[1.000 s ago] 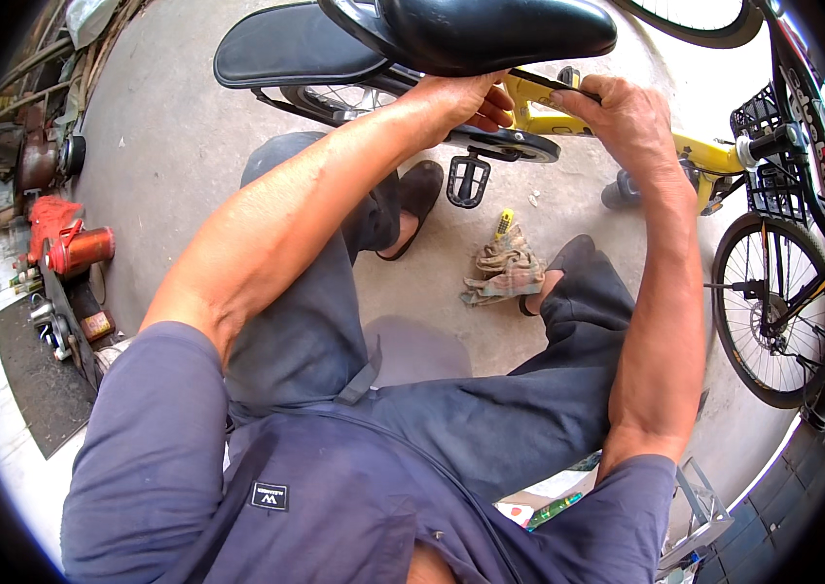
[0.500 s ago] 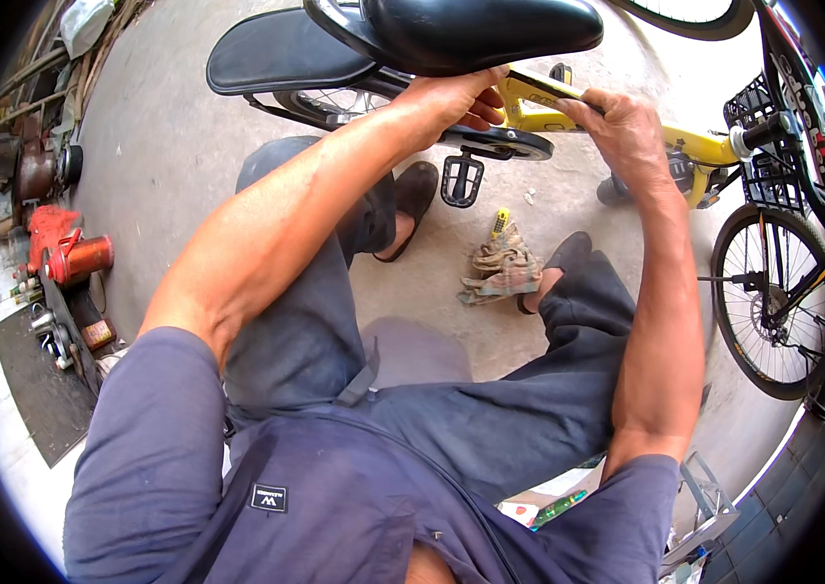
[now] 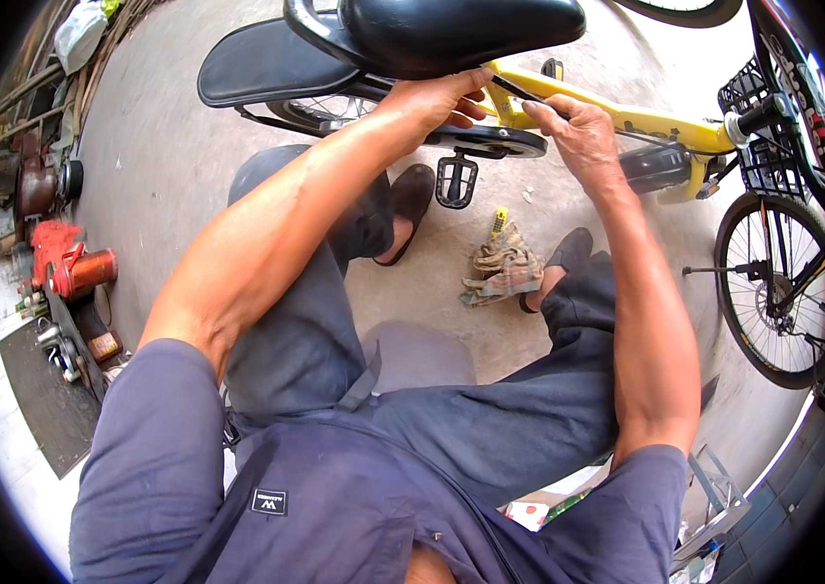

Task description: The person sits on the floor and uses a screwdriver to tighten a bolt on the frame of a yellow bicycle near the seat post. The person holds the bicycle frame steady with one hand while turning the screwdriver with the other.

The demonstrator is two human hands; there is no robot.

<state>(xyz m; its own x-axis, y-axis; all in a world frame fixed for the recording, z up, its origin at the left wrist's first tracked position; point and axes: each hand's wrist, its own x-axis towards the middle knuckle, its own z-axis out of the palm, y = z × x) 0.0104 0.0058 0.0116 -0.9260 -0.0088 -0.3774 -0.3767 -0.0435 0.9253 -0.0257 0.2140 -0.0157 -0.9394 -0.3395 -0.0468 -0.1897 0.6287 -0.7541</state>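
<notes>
Left hand: placed (image 3: pixel 444 95) under the glossy black saddle (image 3: pixel 461 37), fingertips at the upper end of a thin black strip (image 3: pixel 517 91), lower fingers loosely curled; whether it pinches the strip cannot be told.
Right hand: fingers bent (image 3: pixel 576 131), thumb and forefinger pinching the lower end of the strip.
Thin black strip: slanting between both hands, just beside the yellow bicycle frame (image 3: pixel 661 119).
Rear seat: flat black padded seat (image 3: pixel 271 63), left of the saddle.
Pedal: black cage pedal (image 3: pixel 456 181), below the hands.
Floor, between the feet: crumpled beige-grey cloth (image 3: pixel 503 270); small yellow object with dark marks (image 3: pixel 500 220) at its upper edge.
Right side: black-tyred spoked wheel (image 3: pixel 777 289), below a black basket (image 3: pixel 772 175).
Left side: red metal cylinder (image 3: pixel 91 273).
</notes>
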